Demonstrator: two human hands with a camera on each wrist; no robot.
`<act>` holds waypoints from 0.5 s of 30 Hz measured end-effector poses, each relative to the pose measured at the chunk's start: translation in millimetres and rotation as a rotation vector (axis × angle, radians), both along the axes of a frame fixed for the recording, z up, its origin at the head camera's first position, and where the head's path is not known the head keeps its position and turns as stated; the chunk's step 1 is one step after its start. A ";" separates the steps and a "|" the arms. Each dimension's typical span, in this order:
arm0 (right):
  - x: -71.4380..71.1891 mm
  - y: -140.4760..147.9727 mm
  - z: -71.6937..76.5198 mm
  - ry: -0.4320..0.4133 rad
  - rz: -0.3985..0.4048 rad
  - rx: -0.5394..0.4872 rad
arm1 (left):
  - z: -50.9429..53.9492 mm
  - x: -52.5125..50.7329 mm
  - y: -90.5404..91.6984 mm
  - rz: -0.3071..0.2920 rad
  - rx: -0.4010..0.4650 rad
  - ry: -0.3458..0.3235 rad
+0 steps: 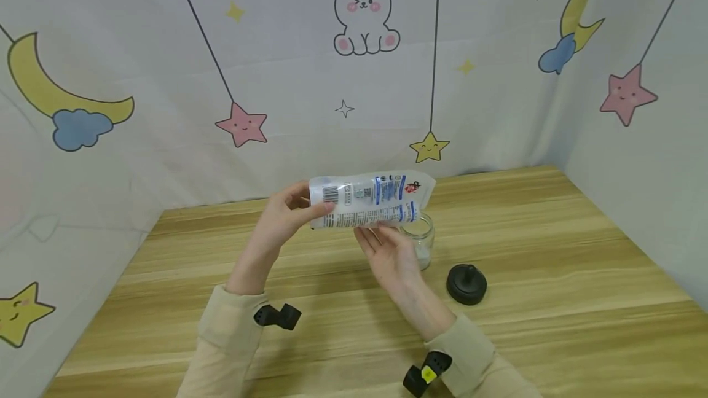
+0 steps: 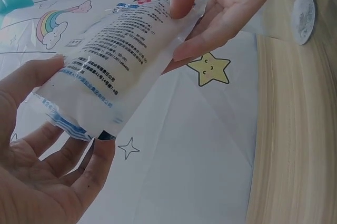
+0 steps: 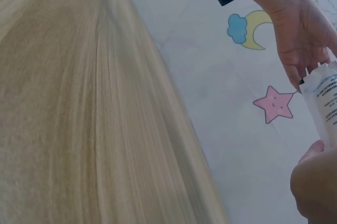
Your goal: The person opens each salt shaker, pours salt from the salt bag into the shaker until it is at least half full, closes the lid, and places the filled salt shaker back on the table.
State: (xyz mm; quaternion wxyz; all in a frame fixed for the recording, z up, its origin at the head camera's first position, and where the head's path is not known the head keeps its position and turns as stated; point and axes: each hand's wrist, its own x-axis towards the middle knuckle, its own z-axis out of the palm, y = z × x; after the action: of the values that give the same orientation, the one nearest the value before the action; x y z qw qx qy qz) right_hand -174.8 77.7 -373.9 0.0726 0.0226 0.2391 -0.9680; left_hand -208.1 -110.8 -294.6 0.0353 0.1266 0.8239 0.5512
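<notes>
A white plastic bag (image 1: pixel 367 198) with blue and black print and a barcode is held sideways above the table, its right end over the mouth of a glass jar (image 1: pixel 423 244). White contents show low in the jar. My left hand (image 1: pixel 279 220) grips the bag's left end, with the thumb across the printed face; the left wrist view shows the other fingers under this end of the bag (image 2: pixel 105 71). From below, my right hand (image 1: pixel 395 260) holds the lower edge near the other end, and in the left wrist view this hand (image 2: pixel 226 13) pinches it.
A black round lid (image 1: pixel 467 284) with a raised knob lies on the wooden table (image 1: pixel 553 324), right of the jar. A white cloth (image 1: pixel 310 78) printed with stars, moons and a rabbit hangs behind and at both sides.
</notes>
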 end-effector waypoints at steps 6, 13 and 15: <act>-0.1 -0.3 -0.2 0.000 -0.003 -0.008 | 1.1 0.0 2.1 0.016 0.000 -0.007; -0.8 -1.1 -0.3 0.016 -0.008 0.008 | -0.1 -1.2 2.0 0.018 0.003 -0.012; -1.1 -1.2 -0.4 0.023 -0.011 0.013 | -0.1 -1.3 1.9 0.017 0.006 -0.009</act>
State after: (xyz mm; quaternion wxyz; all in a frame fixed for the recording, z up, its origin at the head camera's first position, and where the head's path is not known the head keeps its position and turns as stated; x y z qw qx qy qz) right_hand -175.9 76.5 -374.3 0.0644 0.0133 0.2461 -0.9670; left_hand -209.4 -109.0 -294.7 0.0342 0.1173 0.8231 0.5546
